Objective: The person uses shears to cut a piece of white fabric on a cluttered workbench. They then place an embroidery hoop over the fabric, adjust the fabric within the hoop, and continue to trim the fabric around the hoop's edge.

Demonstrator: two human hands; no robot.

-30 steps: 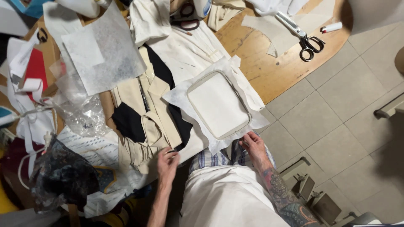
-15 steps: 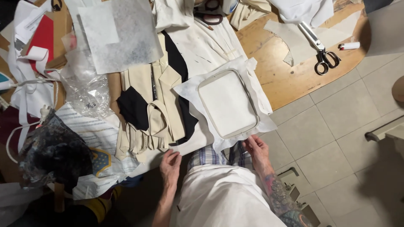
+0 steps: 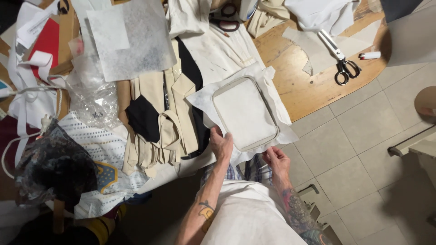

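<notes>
Your left hand is pinching the near left edge of the white stabiliser sheet clamped in the pale rounded-rectangle embroidery hoop; thumb on top, fingers under. Your right hand grips the near right edge of the same sheet, just below the hoop's corner. The hoop lies at the near edge of the round wooden worktop, partly overhanging toward your lap, over the beige and black fabric pieces.

Risks from here:
- Uneven pull on the two edges could skew or wrinkle the sheet inside the frame, since the hands sit on different sides.
- The sheet looks thin; a hard tug at the corner may tear it.
- The hoop is half off the worktop edge, so letting go with either hand could tip it to the tiled floor.
- Loose beige straps lie just beside the left hand and could get dragged along.
- Hoop lock not visible from this angle, probably on the far side, so can't tell if it's tight.

Black-handled scissors and a small white lighter lie well apart on the far right; crinkled clear plastic bag lies to the left.
</notes>
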